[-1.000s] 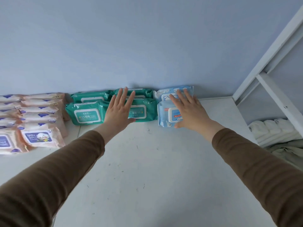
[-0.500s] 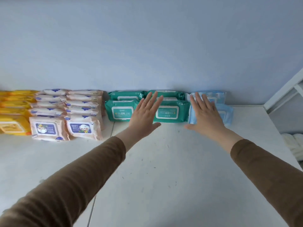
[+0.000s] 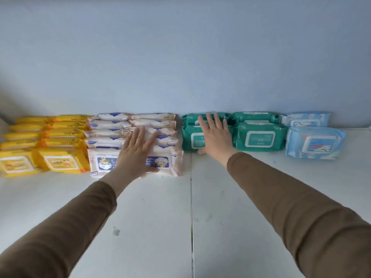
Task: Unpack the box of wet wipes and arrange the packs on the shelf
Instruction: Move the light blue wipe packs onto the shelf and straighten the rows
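Wet wipe packs line the back of the white shelf (image 3: 152, 217) against the blue wall. From left to right stand yellow packs (image 3: 60, 161), pale pink packs (image 3: 168, 163), green packs (image 3: 260, 139) and light blue packs (image 3: 315, 144). My left hand (image 3: 138, 151) lies flat, fingers spread, on the front pink packs. My right hand (image 3: 215, 134) rests flat on the leftmost green packs (image 3: 190, 137). Neither hand grips a pack. No box is in view.
A seam (image 3: 190, 217) runs front to back down the shelf between two panels. The blue wall (image 3: 180, 57) rises right behind the packs. My brown sleeves cross the front of the shelf.
Both hands have shifted left along the row: the left from the green packs onto the pink ones, the right from the blue packs onto the green ones. My view has swung left too.
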Motion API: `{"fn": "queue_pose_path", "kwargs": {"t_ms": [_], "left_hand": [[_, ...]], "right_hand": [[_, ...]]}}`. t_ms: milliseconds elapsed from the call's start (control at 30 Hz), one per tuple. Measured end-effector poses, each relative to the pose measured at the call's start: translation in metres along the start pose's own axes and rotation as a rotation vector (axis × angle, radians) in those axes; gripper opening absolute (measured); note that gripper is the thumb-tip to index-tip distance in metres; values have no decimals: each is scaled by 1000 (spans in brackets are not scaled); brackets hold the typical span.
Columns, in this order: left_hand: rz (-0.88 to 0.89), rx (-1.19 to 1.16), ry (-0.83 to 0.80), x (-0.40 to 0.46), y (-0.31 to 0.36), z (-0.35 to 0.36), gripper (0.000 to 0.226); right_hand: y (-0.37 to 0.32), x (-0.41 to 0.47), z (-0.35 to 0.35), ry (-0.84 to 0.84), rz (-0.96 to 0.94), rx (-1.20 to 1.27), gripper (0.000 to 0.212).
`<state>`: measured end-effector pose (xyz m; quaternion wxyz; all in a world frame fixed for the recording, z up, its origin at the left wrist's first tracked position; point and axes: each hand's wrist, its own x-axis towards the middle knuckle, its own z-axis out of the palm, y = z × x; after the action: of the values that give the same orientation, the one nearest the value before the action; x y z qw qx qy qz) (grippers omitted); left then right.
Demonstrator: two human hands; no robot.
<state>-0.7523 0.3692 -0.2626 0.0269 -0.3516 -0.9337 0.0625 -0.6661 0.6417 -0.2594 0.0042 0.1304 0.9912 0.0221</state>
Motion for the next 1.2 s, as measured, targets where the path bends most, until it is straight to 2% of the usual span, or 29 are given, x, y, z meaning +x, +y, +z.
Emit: {"fn": "queue_pose_path", "kwargs": {"t_ms": [200,267,333,400,467,533,600,733,800,933,1133,1200], "left_hand": [[28,-60,5,12,-4,12,131],[31,-54,-33,11,-4,9,131],[63,-94,-65,10,-6,2,131],[131,-178,-14,2,-17,-5,127],[180,-226,129,-20,-44,-7,119],[127,-264,245,-48,-85,0,112],[1,-248,267,-75,-131,15,112],[-263,-173,160,-95,-209,35,125],[-299,-124,86,-93,-231,39,130],[-240,-59,-6,-81,-242,50,121],[-280,-47,-26,-77,-233,49,113],[-301,-61,32,-83,-222,39,109]], "right_hand": [[-17,8,14,66,106,-35,95],[-20,11,11,27,131,-22,93],[-20,14,1,-89,148,2,97],[-25,14,-19,-183,160,52,98],[-47,4,-37,-56,137,114,89],[-84,-18,-47,108,41,183,82],[-128,-43,-47,153,-92,218,87],[-201,-50,-12,175,-269,68,91],[-218,-40,4,172,-345,-10,95],[-218,-19,19,111,-425,-154,102],[-221,-11,14,110,-434,-192,97],[-221,-17,14,134,-413,-161,93]]}}
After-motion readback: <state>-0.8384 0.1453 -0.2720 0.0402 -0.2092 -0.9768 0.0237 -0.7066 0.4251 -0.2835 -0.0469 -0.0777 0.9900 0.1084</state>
